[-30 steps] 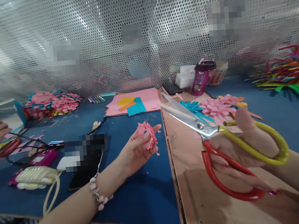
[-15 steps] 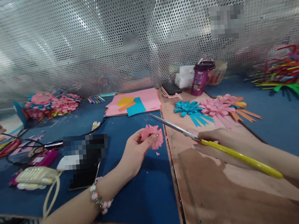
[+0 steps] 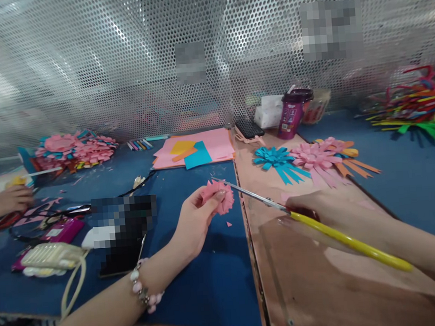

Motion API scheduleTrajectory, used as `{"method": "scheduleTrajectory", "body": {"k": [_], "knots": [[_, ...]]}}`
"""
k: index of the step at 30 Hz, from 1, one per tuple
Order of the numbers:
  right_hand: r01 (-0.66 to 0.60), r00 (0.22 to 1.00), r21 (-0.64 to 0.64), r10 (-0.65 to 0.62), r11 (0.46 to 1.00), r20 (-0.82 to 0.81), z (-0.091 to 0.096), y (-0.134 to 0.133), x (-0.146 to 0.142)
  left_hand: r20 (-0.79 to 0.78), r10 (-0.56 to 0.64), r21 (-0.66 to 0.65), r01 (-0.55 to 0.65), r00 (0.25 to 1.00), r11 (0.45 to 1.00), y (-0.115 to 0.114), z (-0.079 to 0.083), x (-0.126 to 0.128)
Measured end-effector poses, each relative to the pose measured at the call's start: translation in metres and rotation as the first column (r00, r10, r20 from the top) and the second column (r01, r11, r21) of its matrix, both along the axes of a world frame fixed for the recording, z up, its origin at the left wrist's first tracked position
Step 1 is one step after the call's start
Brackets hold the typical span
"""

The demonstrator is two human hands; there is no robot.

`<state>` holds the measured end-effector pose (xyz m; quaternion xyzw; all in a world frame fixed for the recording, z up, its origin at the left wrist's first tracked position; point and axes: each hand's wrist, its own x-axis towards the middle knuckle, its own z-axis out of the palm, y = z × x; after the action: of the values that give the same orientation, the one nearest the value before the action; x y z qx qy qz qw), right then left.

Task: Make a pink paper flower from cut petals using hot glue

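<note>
My left hand (image 3: 195,219) pinches a small pink paper flower (image 3: 217,196) above the blue mat. My right hand (image 3: 329,215) grips scissors (image 3: 265,199) with a yellow handle, edge-on to the camera. The steel blade tips touch the right side of the pink flower. A tiny pink scrap (image 3: 229,224) lies on the mat just below the flower.
Pink, yellow and blue paper sheets (image 3: 196,149) lie behind. Finished blue, pink and orange flowers (image 3: 314,158) sit on the brown board (image 3: 304,286), near a purple cup (image 3: 292,113). A phone (image 3: 122,239) and cables lie left. Another person's hand (image 3: 7,201) works at far left.
The scissors turned from flat and wide apart to edge-on, and swung left until the blade tips reached the flower. The flower dropped slightly. The other person's hand shifted at far left.
</note>
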<state>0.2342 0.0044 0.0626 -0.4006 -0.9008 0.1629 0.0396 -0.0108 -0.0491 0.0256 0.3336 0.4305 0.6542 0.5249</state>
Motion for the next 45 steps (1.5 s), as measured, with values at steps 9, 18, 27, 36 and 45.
{"method": "scheduleTrajectory", "body": {"k": [9,18,27,36,45], "knots": [[0.007,1.000,-0.009,-0.007,1.000,0.017,-0.001,-0.001,0.001,-0.138,0.023,0.022,-0.020,0.990,1.000,0.000,-0.008,-0.003],[0.005,0.998,0.003,-0.005,1.000,0.059,0.003,-0.005,-0.006,-0.182,-0.008,0.001,0.008,0.983,1.000,-0.001,-0.007,-0.003],[0.006,0.998,0.024,-0.008,1.000,0.057,-0.002,-0.007,-0.007,-0.133,-0.047,0.009,0.048,0.990,0.999,-0.001,-0.007,-0.003],[0.082,0.989,-0.011,-0.080,0.997,0.125,-0.007,-0.008,-0.017,-0.061,-0.083,-0.021,0.082,0.995,0.996,0.000,-0.004,-0.002],[0.230,0.971,0.071,-0.233,0.971,0.046,-0.011,0.000,-0.021,-0.076,-0.012,0.073,0.017,0.997,0.997,0.006,-0.006,-0.005]]}}
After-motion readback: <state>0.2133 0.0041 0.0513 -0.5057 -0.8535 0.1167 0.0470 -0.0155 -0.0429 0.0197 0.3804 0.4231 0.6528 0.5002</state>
